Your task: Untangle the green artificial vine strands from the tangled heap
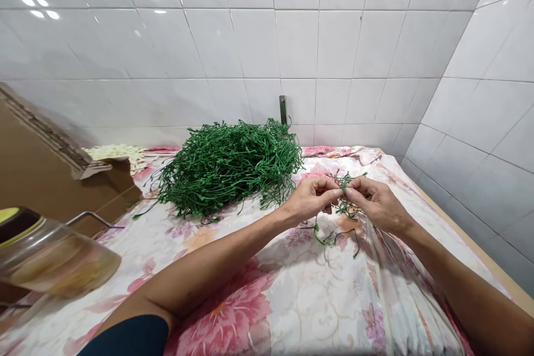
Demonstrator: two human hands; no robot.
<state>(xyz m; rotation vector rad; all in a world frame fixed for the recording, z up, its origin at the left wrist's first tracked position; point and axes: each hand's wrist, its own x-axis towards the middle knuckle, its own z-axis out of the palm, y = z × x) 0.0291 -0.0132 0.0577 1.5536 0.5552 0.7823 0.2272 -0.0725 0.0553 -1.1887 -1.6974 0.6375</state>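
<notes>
Fingertips of my left hand (pixel 315 197) and my right hand (pixel 373 200) meet in a pinch, right of the middle of the view. Between them are thin green artificial stems (pixel 345 179) with small tips, sticking up above and hanging below the fingers. A few loose green stems (pixel 325 238) lie or hang just under my hands. Left of my hands, a large tangled heap of the same green stems (pixel 229 164) rests on the flowered cloth (pixel 308 289). The exact spot each fingertip grips is too small to make out.
A torn cardboard box (pixel 50 161) stands at the left, with a clear jar (pixel 58 256) in front of it. Pale cream pieces (pixel 117 153) lie behind the box. A metal bracket (pixel 283 109) rises against the tiled wall (pixel 250 39); another tiled wall closes the right side.
</notes>
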